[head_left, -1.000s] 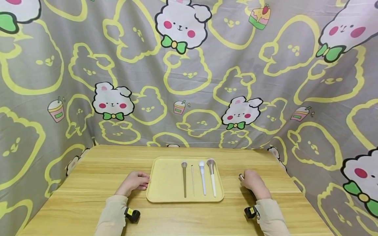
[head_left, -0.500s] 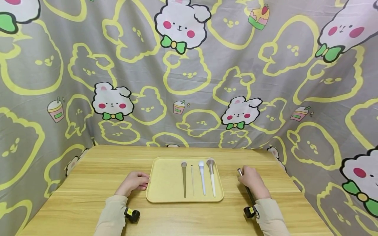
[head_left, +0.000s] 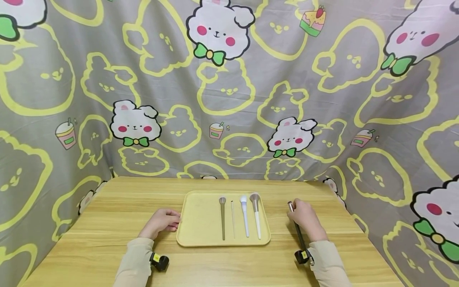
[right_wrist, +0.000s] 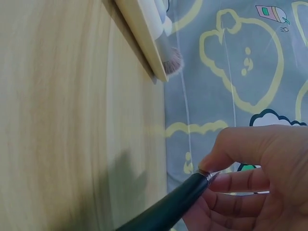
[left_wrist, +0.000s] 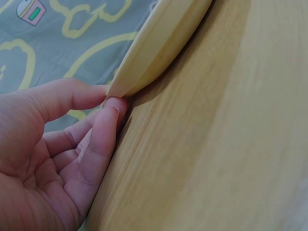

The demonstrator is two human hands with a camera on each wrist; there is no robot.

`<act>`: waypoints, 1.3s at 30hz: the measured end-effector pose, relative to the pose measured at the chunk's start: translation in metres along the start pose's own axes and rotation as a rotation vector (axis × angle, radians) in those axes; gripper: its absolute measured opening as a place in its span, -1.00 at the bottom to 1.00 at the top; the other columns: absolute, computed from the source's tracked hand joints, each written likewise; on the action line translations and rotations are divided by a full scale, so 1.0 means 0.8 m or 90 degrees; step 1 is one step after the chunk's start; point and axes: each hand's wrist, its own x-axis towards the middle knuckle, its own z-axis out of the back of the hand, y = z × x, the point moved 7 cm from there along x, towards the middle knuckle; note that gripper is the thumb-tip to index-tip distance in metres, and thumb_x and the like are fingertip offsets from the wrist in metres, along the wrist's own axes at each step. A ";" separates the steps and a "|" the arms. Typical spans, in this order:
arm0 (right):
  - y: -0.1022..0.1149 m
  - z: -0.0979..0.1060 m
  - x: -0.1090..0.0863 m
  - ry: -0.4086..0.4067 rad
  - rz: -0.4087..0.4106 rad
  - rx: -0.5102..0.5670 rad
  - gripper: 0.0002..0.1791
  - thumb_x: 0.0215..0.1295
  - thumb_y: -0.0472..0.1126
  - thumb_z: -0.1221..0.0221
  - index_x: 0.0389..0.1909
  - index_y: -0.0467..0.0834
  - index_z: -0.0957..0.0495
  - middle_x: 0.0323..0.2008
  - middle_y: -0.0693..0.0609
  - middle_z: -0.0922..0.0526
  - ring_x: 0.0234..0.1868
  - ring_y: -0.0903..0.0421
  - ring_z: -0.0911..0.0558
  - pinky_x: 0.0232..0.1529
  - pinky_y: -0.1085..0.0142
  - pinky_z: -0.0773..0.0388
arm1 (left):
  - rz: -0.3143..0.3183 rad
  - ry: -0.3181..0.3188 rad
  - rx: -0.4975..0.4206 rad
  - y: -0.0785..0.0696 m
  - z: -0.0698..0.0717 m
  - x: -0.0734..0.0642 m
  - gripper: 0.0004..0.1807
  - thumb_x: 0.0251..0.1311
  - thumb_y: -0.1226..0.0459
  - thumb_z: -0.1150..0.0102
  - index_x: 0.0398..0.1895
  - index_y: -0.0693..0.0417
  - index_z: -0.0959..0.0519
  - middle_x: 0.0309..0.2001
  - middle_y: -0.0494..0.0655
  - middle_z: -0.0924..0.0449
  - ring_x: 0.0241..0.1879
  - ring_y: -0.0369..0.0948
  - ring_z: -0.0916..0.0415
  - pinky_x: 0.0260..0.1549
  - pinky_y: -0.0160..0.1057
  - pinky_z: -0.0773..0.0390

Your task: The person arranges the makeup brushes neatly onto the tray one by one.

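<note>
Overhead, we see our right hand (head_left: pixel 305 217) pinching a dark-handled brush (head_left: pixel 297 231) right of the tray (head_left: pixel 201 239), its long axis running from the fingers toward us; the left hand (head_left: pixel 161 222) rests, fingers loosely curled, at the tray's left rim. At the left wrist, relaxed fingers (left_wrist: pixel 103 130) touch the tray's edge (left_wrist: pixel 154 53); at the right wrist, fingers (right_wrist: pixel 240 149) clamp the brush's (right_wrist: pixel 168 207) top above the tabletop (right_wrist: pixel 72 120).

Left hand (head_left: pixel 160 223) rests low, fingers (left_wrist: pixel 107 126) loosely bent; right hand (head_left: pixel 304 217) (raised slightly) curls its fingers.
</note>
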 end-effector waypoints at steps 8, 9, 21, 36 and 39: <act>0.010 0.005 0.002 -0.011 -0.006 0.011 -0.84 -0.01 -0.27 -0.18 -0.48 -0.21 -0.38 -0.59 -0.01 -0.41 -0.54 0.05 -0.40 -0.54 0.31 -0.30 | 0.004 -0.005 0.003 0.000 0.000 -0.001 -0.70 0.12 0.40 -0.23 -0.10 0.44 -0.55 -0.49 -0.07 -0.62 -0.51 -0.29 -0.56 -0.49 -0.39 -0.64; 0.013 0.005 0.002 -0.011 -0.007 0.010 -0.84 0.00 -0.27 -0.18 -0.48 -0.20 -0.38 -0.59 -0.01 -0.41 -0.54 0.05 -0.40 -0.54 0.32 -0.30 | 0.004 -0.006 0.003 0.000 0.000 -0.001 -0.70 0.12 0.40 -0.23 -0.10 0.44 -0.55 -0.49 -0.06 -0.62 -0.51 -0.29 -0.57 -0.49 -0.39 -0.64; 0.046 -0.002 0.010 -0.013 -0.013 0.051 -0.83 0.08 -0.23 -0.15 -0.42 -0.22 -0.38 -0.59 -0.04 -0.45 -0.59 0.07 -0.44 -0.60 0.33 -0.34 | 0.005 -0.003 0.006 -0.001 -0.001 -0.003 -0.69 0.14 0.40 -0.23 -0.08 0.45 -0.55 -0.46 -0.03 -0.64 -0.49 -0.27 -0.58 -0.47 -0.36 -0.66; 0.099 -0.024 0.023 0.004 -0.037 0.139 -0.82 0.10 -0.21 -0.17 -0.38 -0.21 -0.39 -0.67 0.01 -0.46 -0.74 0.15 -0.45 -0.68 0.36 -0.37 | 0.013 -0.009 0.005 -0.001 0.001 -0.002 -0.70 0.13 0.41 -0.22 -0.09 0.44 -0.54 -0.49 -0.06 -0.62 -0.50 -0.29 -0.56 -0.49 -0.38 -0.64; 0.114 -0.028 0.025 0.003 -0.029 0.142 -0.80 0.10 -0.20 -0.19 -0.39 -0.21 -0.40 -0.68 0.01 -0.45 -0.75 0.16 -0.44 -0.70 0.39 -0.37 | 0.014 -0.009 0.004 -0.001 0.000 -0.002 -0.70 0.13 0.41 -0.22 -0.08 0.44 -0.54 -0.49 -0.06 -0.62 -0.50 -0.29 -0.56 -0.49 -0.39 -0.64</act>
